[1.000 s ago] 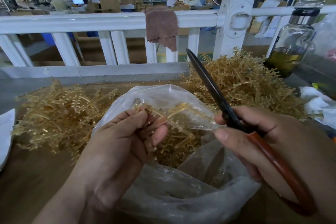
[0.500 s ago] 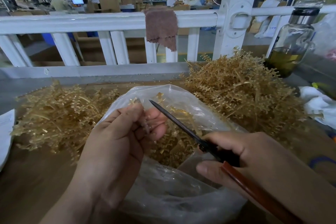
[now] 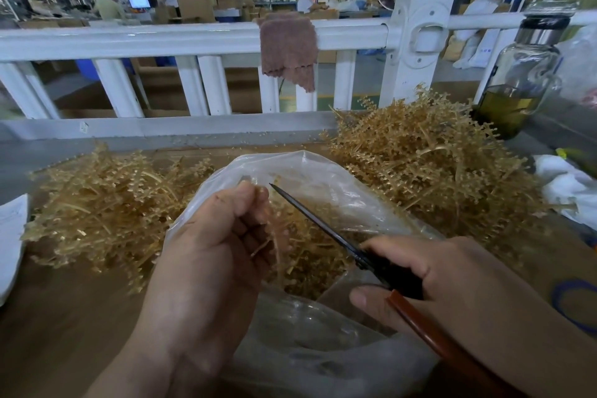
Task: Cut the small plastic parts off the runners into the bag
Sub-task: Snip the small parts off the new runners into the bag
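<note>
A clear plastic bag (image 3: 323,178) stands open in front of me, with amber plastic pieces lying inside. Over its mouth my left hand (image 3: 206,252) pinches a thin amber runner (image 3: 274,236) that hangs down from the fingertips. My right hand (image 3: 452,281) grips scissors (image 3: 323,226) with black blades and a red-brown handle. The blades look closed, and their tip points up-left, just right of my left fingertips.
Heaps of amber runners lie left (image 3: 106,203) and right (image 3: 429,158) of the bag on the brown table (image 3: 64,317). A white railing (image 3: 193,39) with a brown cloth (image 3: 287,48) runs behind. A glass bottle (image 3: 520,74) stands far right, white paper (image 3: 9,236) far left.
One second ago the scissors pointed up and away; my right hand swung them down to the runner above the bag. The runner in my left hand now hangs shorter.
</note>
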